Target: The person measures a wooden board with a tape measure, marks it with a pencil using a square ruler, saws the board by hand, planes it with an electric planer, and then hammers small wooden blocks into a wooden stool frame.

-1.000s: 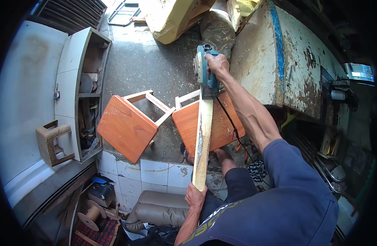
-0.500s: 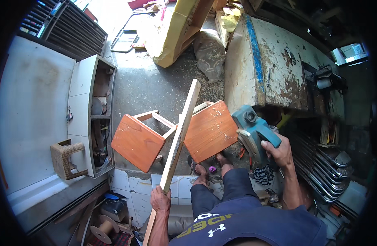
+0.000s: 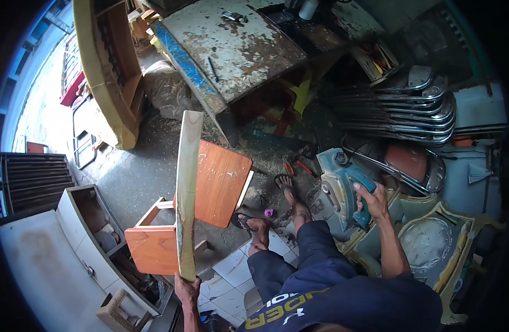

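My left hand [image 3: 187,288] grips the lower end of a long pale wooden plank [image 3: 187,182], which stands out over two orange-topped stools [image 3: 214,177]. My right hand [image 3: 374,200], off to the right, is closed on the handle of a teal electric planer [image 3: 343,180], held apart from the plank with its base plate partly showing. My two feet in sandals [image 3: 285,182] rest near the stools, beside a small pink object [image 3: 269,212].
A worn cabinet [image 3: 238,41] stands ahead, a yellow furniture frame [image 3: 116,83] left of it, stacked metal chairs [image 3: 393,110] and bare carved seat frames [image 3: 426,249] at right, a white cabinet [image 3: 71,227] at lower left. Red-handled tools [image 3: 304,166] lie on the floor.
The planer has left the plank and swung down to the right in my right hand. The plank is more upright. The view has turned rightward, bringing the stacked chairs and seat frames in.
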`<state>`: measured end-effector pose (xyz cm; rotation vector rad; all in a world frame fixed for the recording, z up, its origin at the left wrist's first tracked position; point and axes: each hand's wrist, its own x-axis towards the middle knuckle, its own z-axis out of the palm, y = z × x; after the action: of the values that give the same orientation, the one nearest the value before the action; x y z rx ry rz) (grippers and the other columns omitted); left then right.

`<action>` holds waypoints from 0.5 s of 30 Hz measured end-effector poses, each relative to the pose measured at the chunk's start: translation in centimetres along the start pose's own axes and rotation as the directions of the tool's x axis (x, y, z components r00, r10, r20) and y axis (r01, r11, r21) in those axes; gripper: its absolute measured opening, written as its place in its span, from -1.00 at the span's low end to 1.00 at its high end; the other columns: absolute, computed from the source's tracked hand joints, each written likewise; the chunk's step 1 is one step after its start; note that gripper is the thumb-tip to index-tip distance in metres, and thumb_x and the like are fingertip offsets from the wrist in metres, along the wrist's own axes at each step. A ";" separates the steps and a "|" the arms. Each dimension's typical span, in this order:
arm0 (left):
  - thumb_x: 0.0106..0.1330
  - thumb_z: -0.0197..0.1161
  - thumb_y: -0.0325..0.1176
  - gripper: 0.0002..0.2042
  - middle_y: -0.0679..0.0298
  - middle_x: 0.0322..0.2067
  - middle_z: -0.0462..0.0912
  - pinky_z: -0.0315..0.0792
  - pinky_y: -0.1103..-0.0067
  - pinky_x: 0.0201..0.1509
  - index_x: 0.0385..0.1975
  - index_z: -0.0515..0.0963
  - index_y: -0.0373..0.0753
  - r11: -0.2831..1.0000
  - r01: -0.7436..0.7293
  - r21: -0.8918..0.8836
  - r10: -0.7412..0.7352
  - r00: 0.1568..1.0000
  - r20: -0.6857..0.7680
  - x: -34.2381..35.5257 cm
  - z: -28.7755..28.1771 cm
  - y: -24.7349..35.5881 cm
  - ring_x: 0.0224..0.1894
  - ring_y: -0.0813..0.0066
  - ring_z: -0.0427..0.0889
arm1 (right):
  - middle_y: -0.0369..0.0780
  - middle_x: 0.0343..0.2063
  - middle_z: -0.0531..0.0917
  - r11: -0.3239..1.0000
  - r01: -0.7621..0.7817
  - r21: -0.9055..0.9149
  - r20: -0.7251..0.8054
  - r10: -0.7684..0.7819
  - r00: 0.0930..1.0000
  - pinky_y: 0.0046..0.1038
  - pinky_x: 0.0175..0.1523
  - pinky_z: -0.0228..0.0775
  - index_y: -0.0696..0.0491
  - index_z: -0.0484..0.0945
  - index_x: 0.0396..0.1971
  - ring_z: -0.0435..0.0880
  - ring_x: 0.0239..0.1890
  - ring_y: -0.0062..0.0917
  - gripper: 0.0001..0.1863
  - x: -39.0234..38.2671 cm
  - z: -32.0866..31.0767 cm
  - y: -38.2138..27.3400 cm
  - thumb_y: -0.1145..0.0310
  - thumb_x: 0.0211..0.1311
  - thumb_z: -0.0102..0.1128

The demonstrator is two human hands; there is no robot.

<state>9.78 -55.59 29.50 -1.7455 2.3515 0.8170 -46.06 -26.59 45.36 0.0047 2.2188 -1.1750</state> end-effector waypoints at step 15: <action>0.10 0.61 -0.08 -0.15 -0.03 0.19 0.59 0.62 0.32 0.11 0.38 0.37 -0.24 0.996 0.037 0.076 -0.052 0.978 0.203 -1.1 3.4 -3.6 0.22 0.16 0.60 | -0.30 -0.62 0.60 0.998 0.026 -0.050 0.050 -0.024 0.998 -0.45 -0.42 0.44 0.14 0.61 -0.35 0.59 -0.58 -0.62 -0.73 32.8 -8.7 15.7 0.23 0.18 0.38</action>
<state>12.71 -53.71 25.71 -1.5961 2.1732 0.8494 -72.73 -19.51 20.06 -0.0717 2.2105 -1.1206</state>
